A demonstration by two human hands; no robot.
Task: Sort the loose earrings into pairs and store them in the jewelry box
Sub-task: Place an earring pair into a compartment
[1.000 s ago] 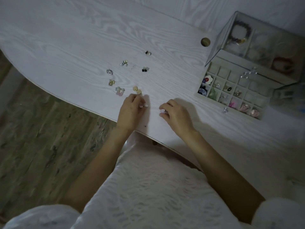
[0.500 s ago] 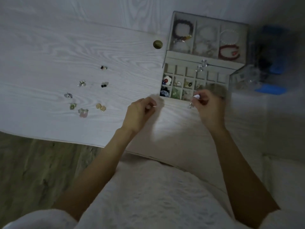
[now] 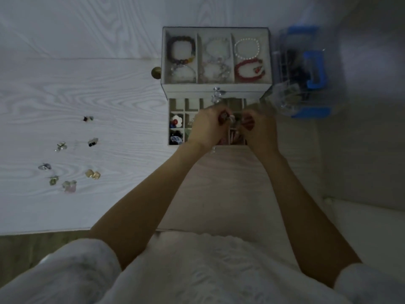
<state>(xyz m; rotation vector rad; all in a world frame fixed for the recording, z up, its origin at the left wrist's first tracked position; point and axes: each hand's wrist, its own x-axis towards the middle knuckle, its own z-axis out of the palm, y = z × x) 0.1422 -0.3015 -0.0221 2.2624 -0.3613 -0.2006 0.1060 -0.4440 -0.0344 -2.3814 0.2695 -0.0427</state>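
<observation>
Head view shows the jewelry box (image 3: 215, 88) standing at the upper centre of the frame on the pale wood-grain desk (image 3: 87, 88), its gridded earring drawer (image 3: 175, 106) pulled out toward the person. Both hands meet over that drawer: the left hand (image 3: 206, 128) has its fingers curled and pinches a small earring (image 3: 224, 118) at its fingertips, though the piece is too dim to make out; the right hand (image 3: 259, 130) is curled too, fingertips drawn together just beside the left, but whether it holds anything I cannot tell. In the drawer's left compartments lie a white-and-red flower earring (image 3: 177, 120) and a blue-and-white one (image 3: 176, 139). Above, the box's top tray holds bracelets (image 3: 246, 48) in three sections. Loose earrings (image 3: 92, 174) lie scattered at the left of the frame, well apart from the box. A clear container with blue parts (image 3: 306, 84) stands just beside the box at the right, and a round brass knob (image 3: 156, 72) sits at its left.
</observation>
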